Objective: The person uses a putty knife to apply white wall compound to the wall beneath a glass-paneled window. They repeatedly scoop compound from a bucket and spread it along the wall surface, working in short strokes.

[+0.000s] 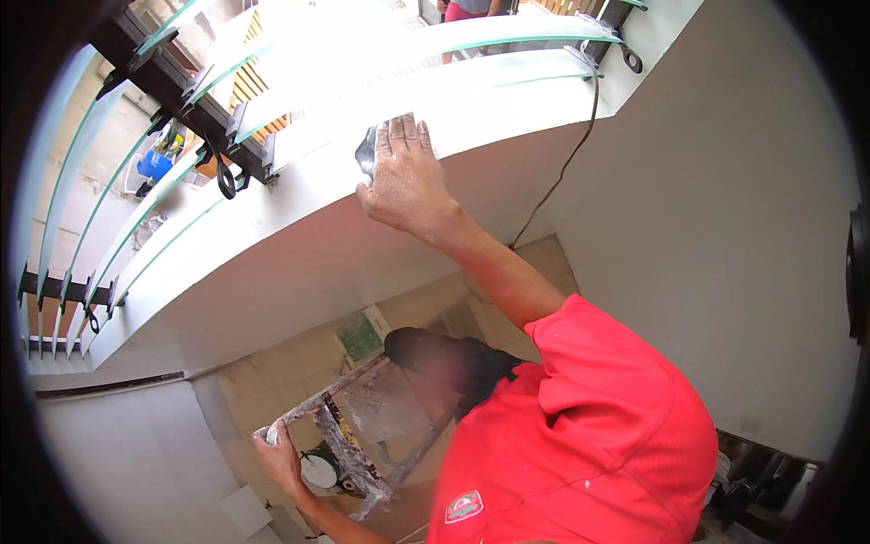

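Note:
My right hand (410, 177), dusty with white powder, presses flat on a dark grey piece of sandpaper (366, 151). Its fingers lie close together and point up at the white window sill (317, 177), against which the sheet rests. Most of the sheet is hidden under the palm. Lower left, my left hand (283, 461) is closed round the upper end of a paint-spattered ladder rail (313, 403); a whitish patch shows at its fingers. The ladder's wide rung (344, 449) is crusted with white.
Glass louvre slats (507, 38) in dark frames (195, 113) line the sill, with small black pull rings (226, 179). A dark cable (566, 163) hangs down the wall. Below stand a round white-topped container (318, 471) and a green panel (361, 335). Another person (469, 9) is outside.

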A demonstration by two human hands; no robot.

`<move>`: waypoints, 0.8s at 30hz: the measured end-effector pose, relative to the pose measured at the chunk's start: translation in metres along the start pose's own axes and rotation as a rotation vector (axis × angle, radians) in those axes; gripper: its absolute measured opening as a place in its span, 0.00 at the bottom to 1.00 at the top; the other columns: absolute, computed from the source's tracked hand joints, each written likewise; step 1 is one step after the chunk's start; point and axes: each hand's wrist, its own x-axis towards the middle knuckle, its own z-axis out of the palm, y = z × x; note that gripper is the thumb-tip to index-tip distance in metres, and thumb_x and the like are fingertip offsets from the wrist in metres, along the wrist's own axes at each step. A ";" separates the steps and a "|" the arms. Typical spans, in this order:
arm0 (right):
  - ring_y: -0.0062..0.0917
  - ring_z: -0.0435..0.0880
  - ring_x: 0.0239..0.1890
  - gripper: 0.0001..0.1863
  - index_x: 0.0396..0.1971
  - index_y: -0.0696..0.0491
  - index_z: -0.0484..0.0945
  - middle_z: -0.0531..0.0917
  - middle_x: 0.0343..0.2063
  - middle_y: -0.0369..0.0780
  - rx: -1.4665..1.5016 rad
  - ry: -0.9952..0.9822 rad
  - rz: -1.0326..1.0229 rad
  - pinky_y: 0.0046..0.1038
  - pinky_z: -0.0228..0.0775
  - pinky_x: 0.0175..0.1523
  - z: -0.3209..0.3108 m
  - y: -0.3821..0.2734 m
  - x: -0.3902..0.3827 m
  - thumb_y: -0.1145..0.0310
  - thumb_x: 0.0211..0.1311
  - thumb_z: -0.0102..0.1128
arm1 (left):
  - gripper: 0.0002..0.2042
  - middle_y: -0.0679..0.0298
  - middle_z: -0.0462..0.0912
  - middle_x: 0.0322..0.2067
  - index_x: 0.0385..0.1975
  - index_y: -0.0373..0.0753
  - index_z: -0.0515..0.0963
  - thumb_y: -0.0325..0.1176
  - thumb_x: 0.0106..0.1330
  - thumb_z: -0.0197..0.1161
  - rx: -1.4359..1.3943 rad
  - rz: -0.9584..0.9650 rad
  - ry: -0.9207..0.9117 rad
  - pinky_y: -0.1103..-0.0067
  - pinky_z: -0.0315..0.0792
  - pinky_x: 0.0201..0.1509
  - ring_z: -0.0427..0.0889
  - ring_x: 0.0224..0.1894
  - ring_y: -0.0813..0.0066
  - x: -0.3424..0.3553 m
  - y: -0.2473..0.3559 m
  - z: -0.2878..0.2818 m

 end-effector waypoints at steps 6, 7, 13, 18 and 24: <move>0.54 0.56 0.76 0.33 0.67 0.75 0.62 0.63 0.70 0.64 -0.004 0.116 -0.120 0.48 0.43 0.81 0.050 -0.020 0.030 0.62 0.75 0.43 | 0.27 0.43 0.85 0.38 0.47 0.31 0.77 0.54 0.68 0.66 0.053 0.013 0.003 0.59 0.75 0.47 0.83 0.40 0.43 0.000 0.004 -0.003; 0.54 0.57 0.76 0.32 0.67 0.74 0.62 0.63 0.70 0.64 -0.030 0.172 -0.219 0.48 0.45 0.81 0.060 -0.017 0.028 0.63 0.75 0.43 | 0.27 0.43 0.85 0.38 0.47 0.31 0.77 0.54 0.68 0.66 0.077 0.015 0.004 0.59 0.75 0.47 0.83 0.40 0.44 0.001 0.004 -0.003; 0.47 0.72 0.69 0.25 0.58 0.74 0.73 0.74 0.62 0.61 -0.142 0.389 -0.248 0.43 0.61 0.75 0.011 0.123 -0.024 0.73 0.65 0.53 | 0.26 0.44 0.85 0.37 0.46 0.32 0.77 0.53 0.69 0.66 0.014 0.016 -0.012 0.60 0.75 0.47 0.83 0.40 0.46 0.003 0.001 -0.002; 0.53 0.72 0.68 0.23 0.60 0.72 0.71 0.75 0.61 0.63 -0.244 0.405 -0.014 0.44 0.64 0.74 -0.041 0.164 -0.038 0.74 0.70 0.50 | 0.25 0.46 0.85 0.37 0.45 0.31 0.78 0.53 0.68 0.66 0.013 -0.023 -0.029 0.61 0.75 0.47 0.84 0.40 0.49 0.002 -0.003 0.000; 0.44 0.81 0.60 0.22 0.54 0.72 0.78 0.80 0.56 0.60 -0.221 0.432 -0.309 0.40 0.64 0.74 0.017 0.063 -0.012 0.71 0.65 0.56 | 0.25 0.49 0.85 0.36 0.44 0.31 0.78 0.53 0.69 0.66 -0.044 0.052 0.006 0.62 0.75 0.47 0.83 0.37 0.52 0.003 -0.003 0.001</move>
